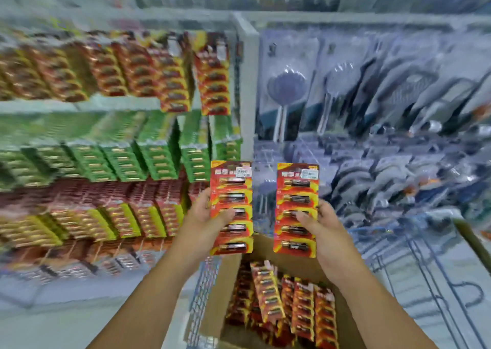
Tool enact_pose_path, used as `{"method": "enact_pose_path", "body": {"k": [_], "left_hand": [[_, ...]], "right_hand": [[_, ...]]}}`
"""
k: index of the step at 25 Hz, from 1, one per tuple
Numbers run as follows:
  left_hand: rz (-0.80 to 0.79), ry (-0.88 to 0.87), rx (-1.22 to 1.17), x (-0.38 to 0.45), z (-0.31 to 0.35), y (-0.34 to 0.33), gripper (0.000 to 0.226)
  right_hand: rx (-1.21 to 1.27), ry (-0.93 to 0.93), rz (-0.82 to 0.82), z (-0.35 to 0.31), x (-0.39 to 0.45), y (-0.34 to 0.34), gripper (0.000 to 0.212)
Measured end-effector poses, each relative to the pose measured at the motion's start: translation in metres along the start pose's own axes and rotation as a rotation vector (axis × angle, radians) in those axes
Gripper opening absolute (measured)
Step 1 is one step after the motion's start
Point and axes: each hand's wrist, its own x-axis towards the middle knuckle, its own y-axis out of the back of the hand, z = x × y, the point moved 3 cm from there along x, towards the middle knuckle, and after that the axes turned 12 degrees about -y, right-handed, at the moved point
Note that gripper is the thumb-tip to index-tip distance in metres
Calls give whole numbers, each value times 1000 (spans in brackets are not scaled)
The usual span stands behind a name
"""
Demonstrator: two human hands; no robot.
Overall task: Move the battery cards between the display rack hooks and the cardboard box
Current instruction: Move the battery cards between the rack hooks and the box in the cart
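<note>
I had both hands raised in front of the display rack, each holding one card. My left hand [206, 210] gripped a long red-and-yellow battery card [231, 207] with five blister-packed cells, thumb curled over its face about midway down and fingers behind its left edge. My right hand [322, 227] gripped a second red-and-yellow battery card [297, 209] the same way, thumb pressed on the front near the third cell. Both cards stood nearly upright, long axis running top to bottom, printed faces toward me, the hang-hole ends with white price stickers pointing up; the batteries lay crosswise on each card. The two cards were side by side with a gap between them.

Below my wrists sat the open brown cardboard box [212, 303], packed with more red battery cards [300, 311] in rows, one of them tilted. To the left, blurred rack hooks carried red-and-yellow card rows [148, 74] over green card rows [125, 160]. To the right hung packaged grey shower heads [285, 85].
</note>
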Motion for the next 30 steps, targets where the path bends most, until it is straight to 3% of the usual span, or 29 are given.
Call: {"method": "enact_pose_path", "body": {"k": [6,14,23,30], "left_hand": [[263,-140,61,-61,96,74,39],[514,-260,138,-123,168,222,34],[480,-276,238,-102,213,435,29],[472,-256,206,-31,221,557,36]], "right_hand": [[-45,69,-272,-51,-26,-104,25],[-135,101,-533,-53,-68,-295,21],[-76,131,-535,-39,-74,-512,23],[-85,142,-495,-42,-29,-628,20]]}}
